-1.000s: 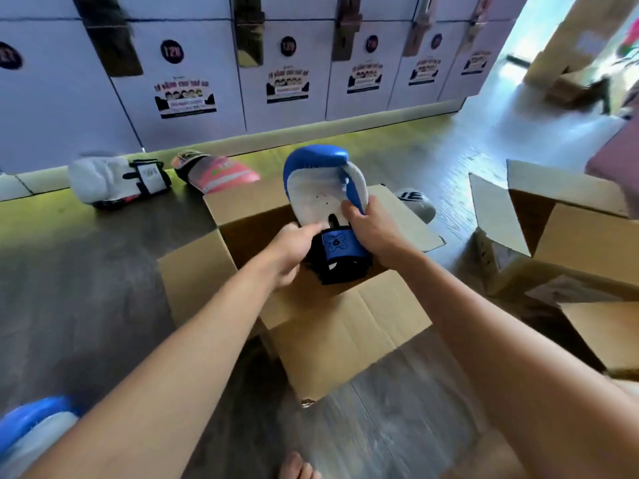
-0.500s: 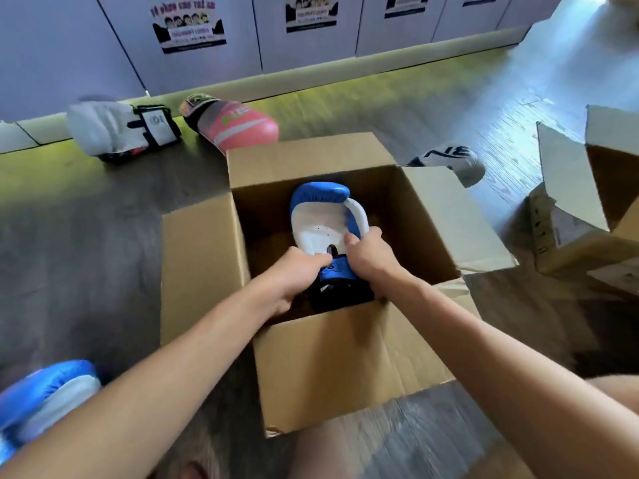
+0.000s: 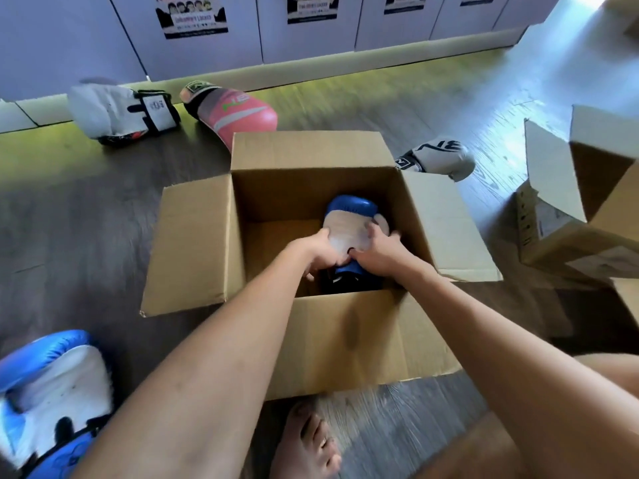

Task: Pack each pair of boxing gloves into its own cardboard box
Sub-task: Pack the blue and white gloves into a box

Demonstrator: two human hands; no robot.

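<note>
Left hand (image 3: 322, 251) and right hand (image 3: 377, 251) are gripping the blue glove (image 3: 351, 209), now lowered deep into the cardboard box (image 3: 345, 344) (apparently seated); its mate (image 3: 52, 385) is waiting outside.

- Likely the locker area of a boxing gym.
- Along the back wall, a row of pale locker doors (image 3: 311, 39) with printed posters (image 3: 191, 16).
- Loose on the wood-look floor (image 3: 86, 236): a white glove (image 3: 114, 114), a pink glove (image 3: 238, 114), a grey glove (image 3: 442, 159), a blue-and-white glove (image 3: 52, 392).
- Open cardboard boxes (image 3: 193, 250) standing among them.
</note>
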